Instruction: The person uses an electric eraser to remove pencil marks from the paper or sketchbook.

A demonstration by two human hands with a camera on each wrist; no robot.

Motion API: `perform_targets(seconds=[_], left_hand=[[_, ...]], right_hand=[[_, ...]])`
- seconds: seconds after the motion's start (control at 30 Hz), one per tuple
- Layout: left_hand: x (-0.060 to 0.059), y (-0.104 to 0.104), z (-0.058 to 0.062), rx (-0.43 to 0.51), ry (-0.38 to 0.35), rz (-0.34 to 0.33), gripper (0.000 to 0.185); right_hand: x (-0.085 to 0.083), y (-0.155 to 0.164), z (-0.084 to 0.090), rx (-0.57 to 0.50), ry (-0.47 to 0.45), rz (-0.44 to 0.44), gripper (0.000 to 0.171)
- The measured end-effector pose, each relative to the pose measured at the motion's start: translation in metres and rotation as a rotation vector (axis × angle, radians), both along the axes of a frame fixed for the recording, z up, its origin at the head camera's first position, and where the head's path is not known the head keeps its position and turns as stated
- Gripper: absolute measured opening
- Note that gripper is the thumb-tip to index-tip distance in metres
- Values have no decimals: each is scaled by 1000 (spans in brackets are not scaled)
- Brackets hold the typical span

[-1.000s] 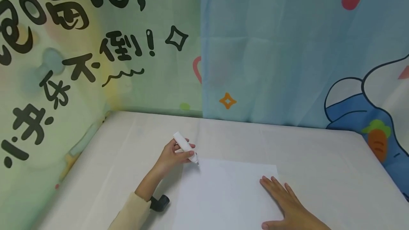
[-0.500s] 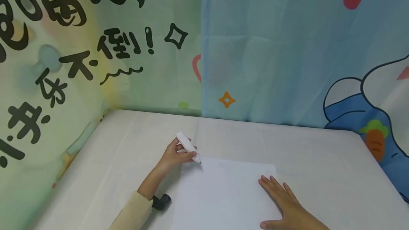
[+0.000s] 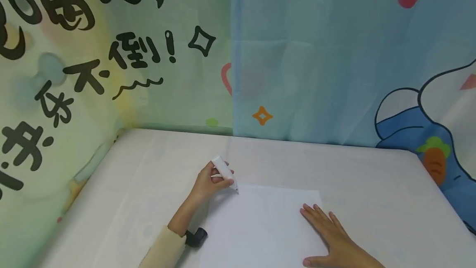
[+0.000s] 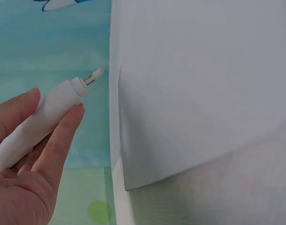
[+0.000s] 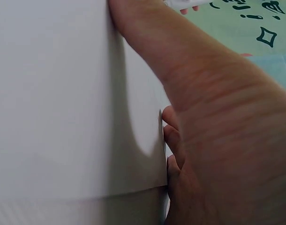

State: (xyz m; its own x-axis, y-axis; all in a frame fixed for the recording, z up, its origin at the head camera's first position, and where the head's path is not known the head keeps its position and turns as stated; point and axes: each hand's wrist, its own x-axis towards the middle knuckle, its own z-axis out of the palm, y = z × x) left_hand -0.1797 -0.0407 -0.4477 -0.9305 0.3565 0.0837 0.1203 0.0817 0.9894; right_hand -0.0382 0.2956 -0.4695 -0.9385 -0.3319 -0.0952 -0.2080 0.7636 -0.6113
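My left hand [image 3: 206, 185] pinches a white correction pen [image 3: 224, 171] between thumb and fingers. The pen slants down to the right, its tip close over the upper left corner of a white sheet of paper [image 3: 265, 222]. In the left wrist view the pen [image 4: 45, 115] has a smooth white barrel and a thin metal tip with a whitish end. Fingers spread, my right hand [image 3: 331, 235] rests over the sheet's right edge. The right wrist view shows the thumb side of this hand [image 5: 147, 35] along the paper [image 5: 49, 103]. No marks show on the sheet.
A white cloth covers the table [image 3: 375, 202]. Behind it hangs a blue curtain [image 3: 316, 61], meeting a green one [image 3: 186, 98] printed with black characters. A black wrist camera [image 3: 197, 238] sits at the left wrist, below a cream sleeve [image 3: 163, 249].
My left hand has moved a little to the right with the correction pen, its tip passing along the paper's upper left edge. My right hand stays in place. The head view has shifted slightly.
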Motion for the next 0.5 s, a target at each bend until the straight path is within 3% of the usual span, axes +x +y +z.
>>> perform_targets(seconds=[0.23,0.5], left_hand=[[1,1,3,-14,36,18,43],[-1,0,-2,3,48,1,42]], right_hand=[[-1,-1,0,11,-28,-11,108],[-2,-3,-1,5,-60,-19,108]])
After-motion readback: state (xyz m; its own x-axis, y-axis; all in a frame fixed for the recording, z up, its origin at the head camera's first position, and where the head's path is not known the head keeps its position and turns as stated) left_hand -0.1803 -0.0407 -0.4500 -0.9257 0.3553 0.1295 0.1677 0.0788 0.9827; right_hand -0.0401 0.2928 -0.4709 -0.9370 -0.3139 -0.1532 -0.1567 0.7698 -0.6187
